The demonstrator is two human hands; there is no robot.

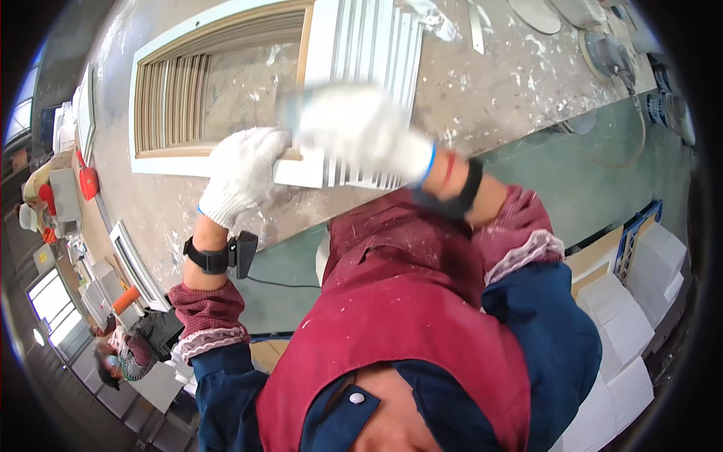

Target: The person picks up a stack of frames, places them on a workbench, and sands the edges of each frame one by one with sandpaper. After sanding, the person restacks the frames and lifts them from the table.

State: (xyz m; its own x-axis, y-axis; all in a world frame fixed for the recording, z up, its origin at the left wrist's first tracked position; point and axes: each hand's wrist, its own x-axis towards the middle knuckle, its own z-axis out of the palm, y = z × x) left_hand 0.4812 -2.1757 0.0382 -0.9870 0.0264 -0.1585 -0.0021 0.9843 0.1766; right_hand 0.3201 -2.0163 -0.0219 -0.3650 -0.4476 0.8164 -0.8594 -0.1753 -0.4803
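Note:
A stack of rectangular frames (143,162), white outside with bare brown inner edges, lies on the paint-spotted worktable (489,98). My left hand (242,172), in a white knitted glove, is closed over the near rail of the top frame. Above the frames' right end, my right hand (354,128) is smeared by motion, also in a white glove. A greyish blur shows at its fingertips; whether it is a held thing I cannot tell. Several white rails (376,38) show side by side to the right of the opening.
A sander-like round tool (602,54) with a hose sits at the far right of the table, near a pale disc (536,13) and a flat strip (476,29). White boxes (610,324) stand at lower right. Co-workers (113,358) are at the left, by a red container (87,178).

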